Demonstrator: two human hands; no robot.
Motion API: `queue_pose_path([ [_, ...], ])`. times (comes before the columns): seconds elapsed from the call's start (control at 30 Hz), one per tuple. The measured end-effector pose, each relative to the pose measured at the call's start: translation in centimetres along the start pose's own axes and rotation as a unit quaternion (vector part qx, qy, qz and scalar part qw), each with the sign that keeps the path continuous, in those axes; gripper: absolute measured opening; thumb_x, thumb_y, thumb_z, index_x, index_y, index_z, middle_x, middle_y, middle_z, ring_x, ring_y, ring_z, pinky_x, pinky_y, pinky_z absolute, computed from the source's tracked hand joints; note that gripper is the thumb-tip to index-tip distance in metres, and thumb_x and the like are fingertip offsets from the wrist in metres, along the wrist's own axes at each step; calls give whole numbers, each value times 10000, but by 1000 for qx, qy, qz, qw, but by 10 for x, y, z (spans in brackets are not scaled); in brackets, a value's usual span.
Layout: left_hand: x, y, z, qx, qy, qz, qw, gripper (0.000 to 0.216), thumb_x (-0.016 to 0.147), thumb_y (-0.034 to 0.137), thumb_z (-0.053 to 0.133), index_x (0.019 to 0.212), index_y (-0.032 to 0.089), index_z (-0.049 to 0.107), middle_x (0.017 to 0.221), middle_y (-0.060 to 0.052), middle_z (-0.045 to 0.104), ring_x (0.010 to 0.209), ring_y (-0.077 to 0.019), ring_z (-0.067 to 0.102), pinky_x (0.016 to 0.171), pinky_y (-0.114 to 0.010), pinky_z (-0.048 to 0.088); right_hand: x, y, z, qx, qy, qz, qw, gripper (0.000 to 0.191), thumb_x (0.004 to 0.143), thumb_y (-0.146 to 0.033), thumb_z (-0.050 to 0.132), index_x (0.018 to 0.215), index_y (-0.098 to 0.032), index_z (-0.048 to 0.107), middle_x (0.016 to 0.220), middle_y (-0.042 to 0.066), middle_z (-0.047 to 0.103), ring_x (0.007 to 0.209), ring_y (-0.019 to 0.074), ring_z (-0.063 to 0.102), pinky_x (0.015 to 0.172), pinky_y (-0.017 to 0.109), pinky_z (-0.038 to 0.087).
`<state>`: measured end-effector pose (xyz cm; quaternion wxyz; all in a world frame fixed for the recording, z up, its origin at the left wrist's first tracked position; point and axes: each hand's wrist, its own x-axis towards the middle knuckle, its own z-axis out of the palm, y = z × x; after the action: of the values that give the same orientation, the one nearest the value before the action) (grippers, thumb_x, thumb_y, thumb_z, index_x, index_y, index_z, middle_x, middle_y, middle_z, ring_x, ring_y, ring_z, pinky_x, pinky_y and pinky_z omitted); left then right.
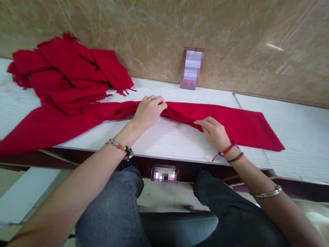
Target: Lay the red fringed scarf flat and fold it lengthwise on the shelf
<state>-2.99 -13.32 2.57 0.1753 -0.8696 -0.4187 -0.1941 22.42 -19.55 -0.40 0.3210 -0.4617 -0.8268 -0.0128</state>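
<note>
A long red scarf lies across the white tabletop, flat and folded lengthwise at its right end. Toward the middle it bunches up, and its left part spreads and hangs over the front edge. My left hand is closed on the bunched middle, fingers curled round the cloth. Farther right, my right hand pinches the scarf's near edge between thumb and fingers. Behind the left part sits a heap of crumpled red fringed scarves, touching the scarf; where one cloth ends and another starts is hard to see.
A marbled wall rises right behind the narrow white table. A blurred phone-like object leans on that wall. Below the front edge are my knees, a dark stool and a white board at lower left.
</note>
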Motion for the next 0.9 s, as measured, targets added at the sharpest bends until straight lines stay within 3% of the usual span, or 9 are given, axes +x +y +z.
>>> queue_pose_path([
  [0.13,-2,6,3,-9,-32,-2,999,311,872,115,383,1021,161,653,1154,-85,606,1000,-217,556,773,-336,475,0,1,2,-23,-10,6,1000,321,899,-196,400,1112,-213,639,885,68,580,756,157,572,680,272,489],
  [0.27,-5,13,4,-10,-93,-1,996,341,857,195,490,1173,94,571,1270,-149,525,1098,-264,523,803,-351,504,0,2,4,-32,-4,10,999,189,861,-219,491,949,-201,657,928,74,559,798,174,570,696,284,498],
  [0.43,-5,10,9,-44,-71,17,996,440,820,276,585,1206,72,535,1294,-177,491,1195,-276,463,994,-396,422,0,0,1,-24,7,2,1000,132,863,-214,487,897,-196,613,990,88,568,858,191,575,713,298,498],
  [0.57,-4,8,13,-77,-48,36,995,482,796,288,615,1183,14,530,1283,-224,482,1232,-293,427,1051,-419,368,0,-3,-1,-5,14,-7,1000,147,891,-206,440,882,-209,587,942,73,606,867,184,583,719,289,493],
  [0.73,-4,15,10,-77,-20,19,997,228,849,122,457,1004,101,623,1264,-140,519,1184,-228,475,1030,-385,392,-2,-7,-2,-19,23,-3,1000,205,896,-186,395,882,-216,598,952,75,636,883,187,600,730,289,493],
  [0.9,-4,18,2,-86,2,27,996,258,892,141,378,877,136,636,1200,-103,548,1102,-203,508,962,-365,435,-2,-3,1,-30,22,39,999,236,854,-191,466,1054,-199,591,973,78,675,877,210,631,739,319,506],
])
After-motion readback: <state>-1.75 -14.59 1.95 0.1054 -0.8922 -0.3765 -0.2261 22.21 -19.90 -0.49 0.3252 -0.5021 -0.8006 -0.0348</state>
